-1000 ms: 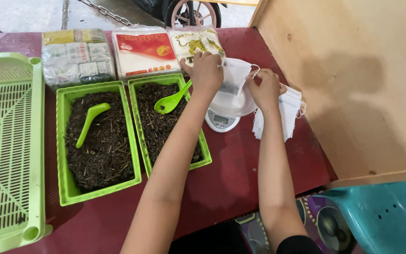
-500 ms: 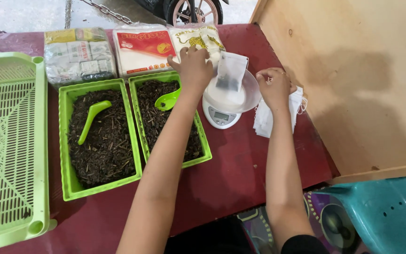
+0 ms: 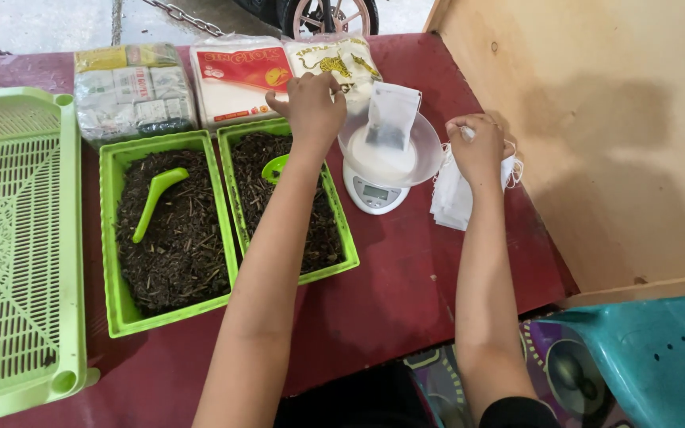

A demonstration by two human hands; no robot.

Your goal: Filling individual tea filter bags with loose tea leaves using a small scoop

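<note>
My left hand hovers with curled fingers over the far end of the right green tub of dark dried leaves. A green spoon pokes out from under that wrist, its handle hidden by the hand that seems to grip it. A small white pouch with dark contents stands on its own in the white bowl on a small digital scale. To the right of the scale, my right hand is closed on the top of a stack of empty white pouches.
A second green tub of leaves holds another green spoon. A green slatted tray lies at the left. Three wrapped packets line the far edge of the red table. A wooden panel and a teal chair stand at the right.
My left hand let go of the pouch and moved left over the tub. The pouch now stands alone in the bowl. My right hand moved onto the pouch stack.
</note>
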